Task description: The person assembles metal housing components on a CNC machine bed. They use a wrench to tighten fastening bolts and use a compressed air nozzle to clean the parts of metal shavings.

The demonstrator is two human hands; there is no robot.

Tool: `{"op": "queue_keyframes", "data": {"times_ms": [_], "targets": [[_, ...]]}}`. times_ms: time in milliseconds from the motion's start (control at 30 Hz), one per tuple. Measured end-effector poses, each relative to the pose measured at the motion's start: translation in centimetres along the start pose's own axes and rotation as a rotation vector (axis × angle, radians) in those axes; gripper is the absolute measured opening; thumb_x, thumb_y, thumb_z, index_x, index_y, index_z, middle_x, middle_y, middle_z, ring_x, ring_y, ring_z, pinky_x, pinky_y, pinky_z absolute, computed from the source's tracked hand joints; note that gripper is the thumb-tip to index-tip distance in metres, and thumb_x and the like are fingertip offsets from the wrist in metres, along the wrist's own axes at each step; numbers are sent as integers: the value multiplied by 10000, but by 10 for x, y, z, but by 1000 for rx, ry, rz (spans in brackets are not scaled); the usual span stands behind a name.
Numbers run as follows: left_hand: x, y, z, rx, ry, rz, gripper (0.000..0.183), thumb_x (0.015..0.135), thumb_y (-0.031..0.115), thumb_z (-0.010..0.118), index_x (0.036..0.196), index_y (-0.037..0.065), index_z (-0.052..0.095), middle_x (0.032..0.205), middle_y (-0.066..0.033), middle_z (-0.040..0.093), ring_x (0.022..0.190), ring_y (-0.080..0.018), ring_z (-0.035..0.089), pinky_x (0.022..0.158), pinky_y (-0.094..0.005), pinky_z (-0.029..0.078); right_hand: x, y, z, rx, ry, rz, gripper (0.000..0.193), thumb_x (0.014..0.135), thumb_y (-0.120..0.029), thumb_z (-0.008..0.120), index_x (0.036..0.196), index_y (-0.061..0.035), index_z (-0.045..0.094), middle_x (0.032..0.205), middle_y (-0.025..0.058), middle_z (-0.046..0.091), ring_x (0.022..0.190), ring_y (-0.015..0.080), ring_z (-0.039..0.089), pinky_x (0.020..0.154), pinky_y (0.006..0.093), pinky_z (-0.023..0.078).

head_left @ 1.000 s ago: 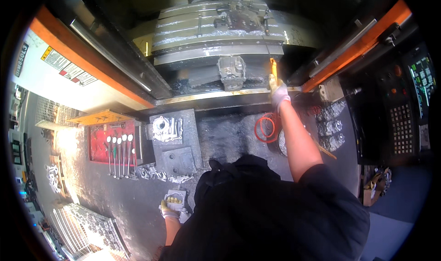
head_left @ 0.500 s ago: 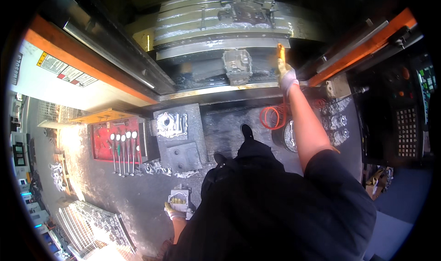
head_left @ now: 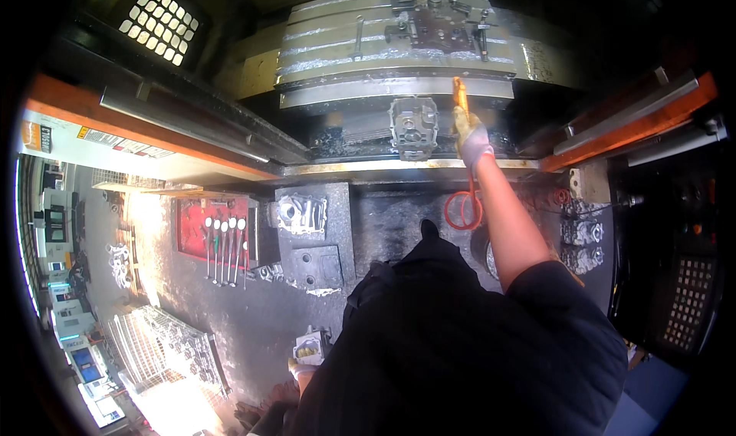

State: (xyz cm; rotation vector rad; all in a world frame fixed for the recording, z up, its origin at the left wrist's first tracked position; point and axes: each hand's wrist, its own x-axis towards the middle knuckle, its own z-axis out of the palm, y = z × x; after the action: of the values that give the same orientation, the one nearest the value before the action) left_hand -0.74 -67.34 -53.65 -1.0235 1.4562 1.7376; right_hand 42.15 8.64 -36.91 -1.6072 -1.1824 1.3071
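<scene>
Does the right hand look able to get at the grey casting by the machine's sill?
Probably yes: the right hand is close beside the casting, with nothing visible between them. It holds an orange tool, though, so grasping may need that put down.

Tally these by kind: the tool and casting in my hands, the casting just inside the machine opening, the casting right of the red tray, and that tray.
Castings: 3 (held casting in left hand; machine-side casting; tray-side casting)
Yellow tool: 1, in right hand
Red tray: 1
Total: 5
</scene>
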Motion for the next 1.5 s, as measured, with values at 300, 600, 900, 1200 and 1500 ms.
{"op": "queue_keyframes", "data": {"times_ms": [300, 600, 900, 1200, 1500], "targets": [[-22, -15, -12, -2, 34, 13, 622, 967, 663, 468, 1220, 137, 684, 1153, -85, 723, 1027, -330, 693, 912, -552, 560, 24, -7, -9, -196, 66, -108, 562, 995, -635, 558, 973, -78, 632, 633, -1, 504, 474, 137, 464, 446, 333, 396], [24, 7, -19, 33, -22, -20, 628, 967, 666, 465, 1230, 138, 682, 1170, -84, 720, 1044, -331, 690, 917, -553, 559, -62, -6, 3, -89, -49, 50, 567, 1006, -609, 562, 1103, -54, 630, 785, 59, 626, 420, 138, 462, 374, 319, 375], [58, 28, -8, 114, -69, -70, 635, 966, 669, 462, 1240, 139, 681, 1187, -83, 718, 1062, -331, 688, 922, -555, 557, -106, 15, -21, 31, 97, 156, 580, 1017, -599, 555, 1217, -63, 650, 852, 55, 634, 421, 128, 441, 362, 312, 361], [20, 34, 27, 166, -183, -64, 659, 979, 677, 441, 1323, 150, 637, 1275, -67, 687, 1121, -327, 661, 970, -550, 525, -71, 36, -66, 157, 168, 120, 567, 1007, -604, 576, 1251, -99, 665, 793, -14, 588, 478, 75, 465, 385, 261, 352], [-51, -4, 126, -40, -160, -40, 681, 1001, 647, 413, 1357, 104, 620, 1326, -122, 669, 1171, -341, 647, 1022, -575, 495, 5, 32, -80, 230, 101, 152, 592, 998, -632, 570, 1235, -100, 672, 763, -43, 608, 438, 55, 389, 361, 251, 300]]}}
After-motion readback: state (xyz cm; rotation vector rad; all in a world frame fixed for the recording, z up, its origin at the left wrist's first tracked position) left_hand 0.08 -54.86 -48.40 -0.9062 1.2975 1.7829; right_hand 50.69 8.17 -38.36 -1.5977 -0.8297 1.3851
